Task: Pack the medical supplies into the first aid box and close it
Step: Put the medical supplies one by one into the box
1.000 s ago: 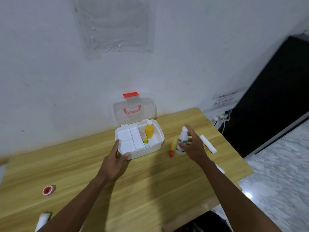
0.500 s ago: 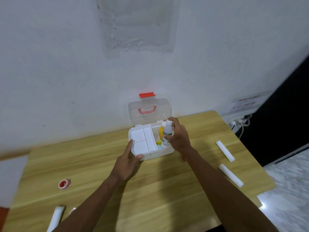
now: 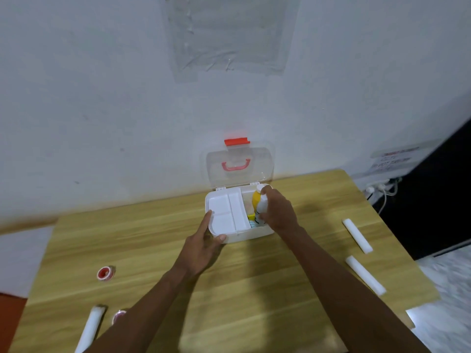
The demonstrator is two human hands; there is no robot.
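I see the white plastic bottle [image 3: 261, 208] upright in the right-hand compartment of the white plastic first aid box [image 3: 242, 238], with the right hand [image 3: 280, 212] wrapped around it, fingers curled about its body and cap. Just left of that grip stands a yellow bottle [image 3: 255, 201] in the same compartment, touching the white one. Further left sits the white divided tray [image 3: 224, 212] filling the rest of the box. Behind the grip the clear lid with a red handle [image 3: 239, 161] stands open against the wall. The left hand [image 3: 204, 247] braces the box's near left corner, index finger straight along the side wall, thumb pressed on the front. Well to the right of the grip, two white gauze rolls [image 3: 356, 235] [image 3: 365, 275] lie on the wooden table [image 3: 254, 289]. Far to the left lies a red tape roll [image 3: 105, 273], and nearer me another white roll [image 3: 90, 327].
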